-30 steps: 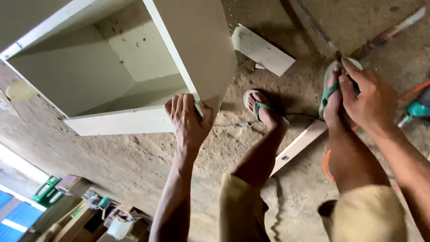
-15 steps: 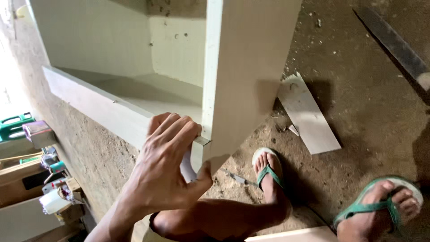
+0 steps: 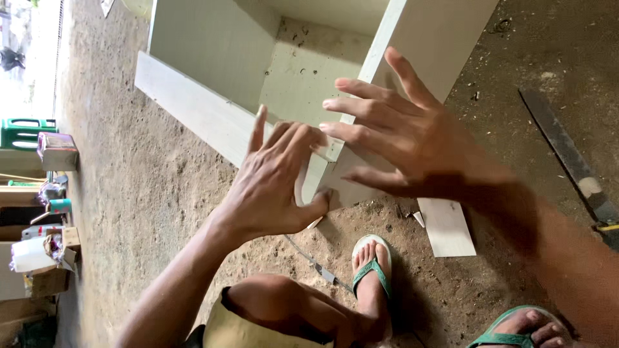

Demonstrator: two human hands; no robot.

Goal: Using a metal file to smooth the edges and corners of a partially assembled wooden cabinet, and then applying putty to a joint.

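Observation:
A pale open cabinet box [image 3: 213,45] lies on the dirt floor, its opening toward me. My left hand [image 3: 277,187] grips the near corner where the front rail [image 3: 187,106] meets the side panel [image 3: 445,32], fingers on the rail end and thumb under the corner. My right hand [image 3: 406,138] hovers at that same corner, fingers spread, fingertips touching the panel's edge. It holds nothing.
My feet in green sandals [image 3: 371,267] stand just below the cabinet. A small pale offcut board [image 3: 448,229] lies beside the corner. A long dark strip [image 3: 567,164] lies at the right. Boxes, bottles and a green crate [image 3: 26,129] line the left edge.
My right hand has come in from the right and reached the cabinet corner. The left hand stays on that corner. The view has turned and moved closer.

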